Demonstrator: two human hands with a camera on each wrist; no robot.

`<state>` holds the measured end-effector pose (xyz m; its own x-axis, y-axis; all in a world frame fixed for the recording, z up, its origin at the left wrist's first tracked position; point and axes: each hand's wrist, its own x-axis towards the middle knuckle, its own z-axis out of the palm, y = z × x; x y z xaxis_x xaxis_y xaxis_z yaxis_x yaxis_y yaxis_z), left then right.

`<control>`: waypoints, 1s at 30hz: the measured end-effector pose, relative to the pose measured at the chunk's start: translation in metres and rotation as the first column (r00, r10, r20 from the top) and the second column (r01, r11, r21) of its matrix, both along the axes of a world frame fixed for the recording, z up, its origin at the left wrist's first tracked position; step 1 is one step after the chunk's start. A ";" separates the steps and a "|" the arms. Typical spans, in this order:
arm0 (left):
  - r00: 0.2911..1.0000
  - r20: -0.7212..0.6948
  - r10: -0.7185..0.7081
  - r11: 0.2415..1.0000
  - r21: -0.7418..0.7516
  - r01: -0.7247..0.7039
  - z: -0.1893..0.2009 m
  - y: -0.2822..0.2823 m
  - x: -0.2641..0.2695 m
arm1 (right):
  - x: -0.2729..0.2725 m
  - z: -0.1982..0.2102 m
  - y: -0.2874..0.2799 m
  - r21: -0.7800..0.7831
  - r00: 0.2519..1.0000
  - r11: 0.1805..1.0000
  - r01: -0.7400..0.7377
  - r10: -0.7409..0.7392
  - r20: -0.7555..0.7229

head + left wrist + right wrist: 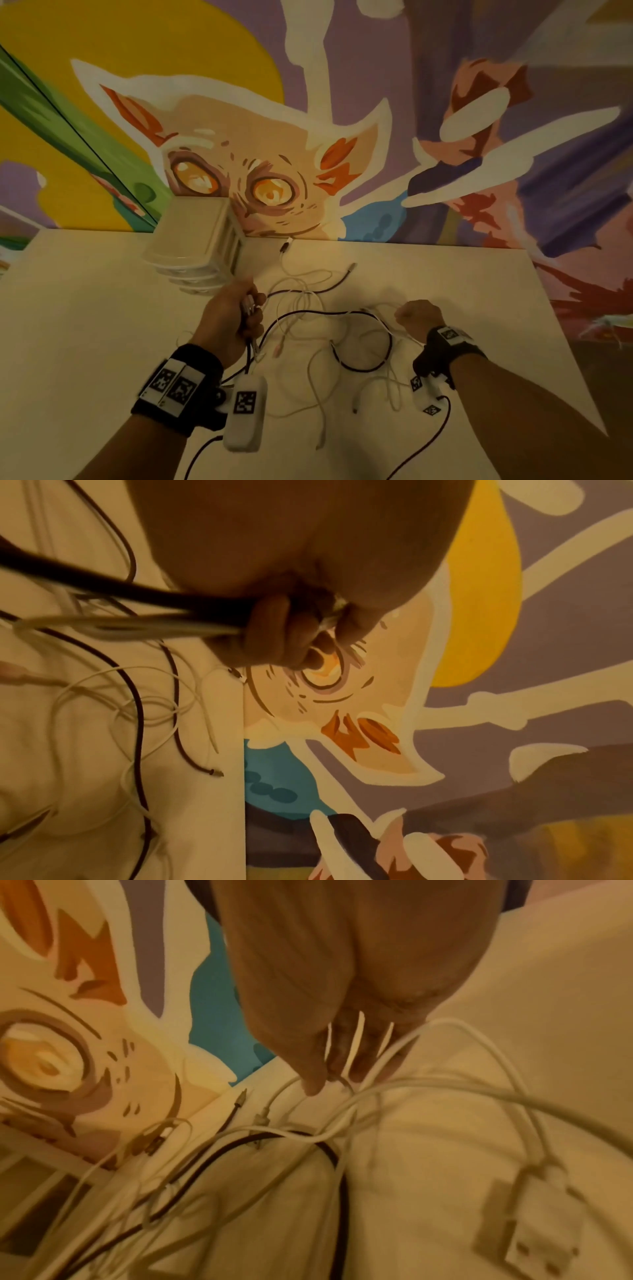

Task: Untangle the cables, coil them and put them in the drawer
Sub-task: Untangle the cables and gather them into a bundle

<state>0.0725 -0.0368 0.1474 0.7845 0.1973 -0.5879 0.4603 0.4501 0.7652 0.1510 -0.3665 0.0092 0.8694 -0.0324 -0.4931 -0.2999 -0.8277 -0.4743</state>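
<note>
1. Nearest me, both forearms reach in over the near edge of the bench. Each wrist carries a black strap with printed marker tags.
2. My left hand sits left of centre, fingers curled tight round a bundle of cables: at least one black cable and several white strands run through the fist. The left wrist view confirms the clamp, with the strands leaving the fist toward the tangle.
3. My right hand sits right of centre, knuckles up, fingers curled. In the right wrist view thin white cable strands pass between the fingers, so it is pinching white cable.
4. Between the hands the tangle of cables lies loose on the bench: one black loop sweeps from the left hand round toward the right wrist, and white leads cross over and under it. Nothing is coiled.
5. A white USB plug lies on the bench close under the right wrist.
6. Farther back, a black lead ends in a metal jack plug, near the far edge.
7. At the far edge, left of centre, stands the pale plastic drawer unit, touching the wall. I cannot tell whether a drawer is open.
8. Behind the bench, a painted mural of an orange-eyed cat fills the wall.
</note>
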 end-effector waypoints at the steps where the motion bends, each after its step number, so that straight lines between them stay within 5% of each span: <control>1: 1.000 -0.005 -0.002 1.000 0.009 0.002 -0.001 -0.002 0.001 | -0.003 0.002 0.001 0.090 0.996 0.994 0.067 -0.072 0.051; 4: 0.999 0.003 -0.034 0.999 -0.029 0.034 -0.001 -0.009 0.004 | -0.013 0.022 0.010 0.354 0.967 0.915 0.192 -0.239 0.092; 9: 0.998 0.035 -0.051 0.955 -0.291 0.059 0.008 -0.027 0.005 | -0.032 0.094 0.048 0.849 0.879 0.384 0.363 -0.442 -0.177; 11: 0.997 0.052 -0.062 0.926 -0.370 0.077 0.013 -0.036 0.006 | -0.048 0.125 0.065 0.908 0.887 0.300 0.293 -0.439 -0.141; 12: 0.996 0.059 -0.065 0.909 -0.407 0.083 0.015 -0.040 0.006 | -0.056 0.136 0.074 0.923 0.887 0.308 0.232 -0.456 -0.071; 14: 0.995 0.075 -0.067 0.883 -0.460 0.094 0.017 -0.046 0.005 | -0.077 0.152 0.095 0.889 0.859 0.450 0.086 -0.486 0.163; 16: 0.993 0.095 -0.067 0.884 -0.455 0.103 0.020 -0.051 0.005 | -0.099 0.162 0.115 0.772 0.804 0.630 -0.087 -0.413 0.428; 18: 0.991 0.115 -0.069 0.889 -0.443 0.113 0.024 -0.055 0.004 | -0.117 0.166 0.129 0.689 0.752 0.691 -0.218 -0.331 0.570; 25: 0.954 0.276 -0.121 0.862 -0.447 0.238 0.031 -0.057 -0.001 | -0.128 0.150 0.124 0.467 0.613 0.820 -0.332 -0.189 0.767; 28: 0.929 0.341 -0.143 0.862 -0.418 0.286 0.035 -0.061 -0.004 | -0.126 0.141 0.119 0.431 0.655 0.840 -0.330 -0.125 0.745; 30: 0.912 0.361 -0.197 0.917 -0.262 0.301 0.038 -0.062 -0.004 | -0.125 0.137 0.118 0.408 0.692 0.847 -0.341 -0.068 0.719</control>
